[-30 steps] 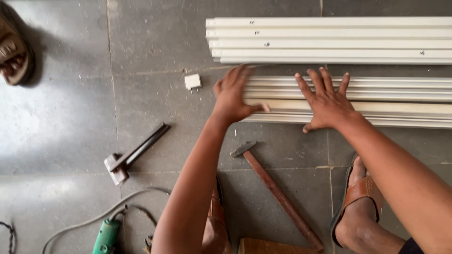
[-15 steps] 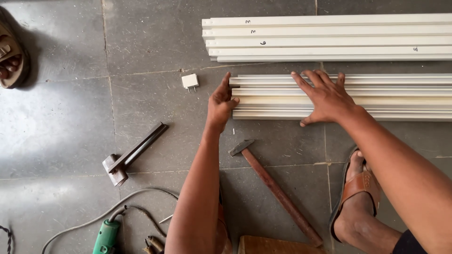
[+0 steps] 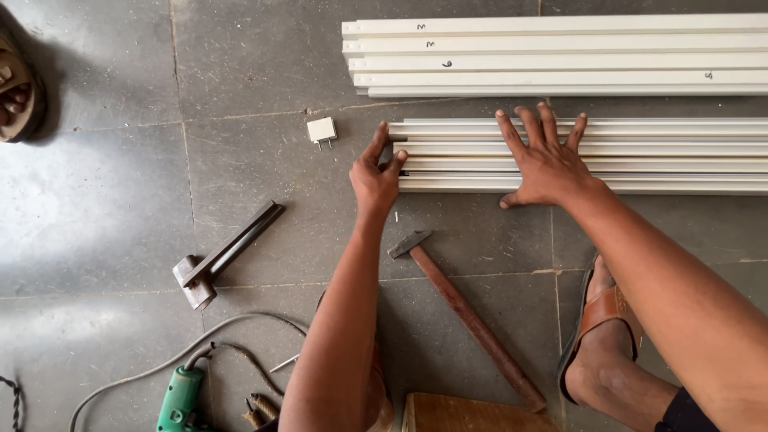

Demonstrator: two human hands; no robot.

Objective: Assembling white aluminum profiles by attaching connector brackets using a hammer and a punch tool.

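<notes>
A bundle of white plastic strips (image 3: 640,156) lies on the grey floor (image 3: 120,200), just below a second white stack (image 3: 560,56). The left hand (image 3: 376,180) presses its fingers against the bundle's end without gripping, while the right hand (image 3: 548,160) rests flat on top, fingers spread. A hammer (image 3: 464,316) lies near, a small white plug (image 3: 322,130) just left.

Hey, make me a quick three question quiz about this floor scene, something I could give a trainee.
1. True or false: the right hand lies flat on the nearer bundle of white plastic channel strips.
2. What does the left hand touch? A) the bundle's end B) the wooden-handled hammer C) the green power drill
3. Fill in: the small white plug lies on the grey tiled ____.

Key: 1 true; 2 A; 3 floor.
</notes>
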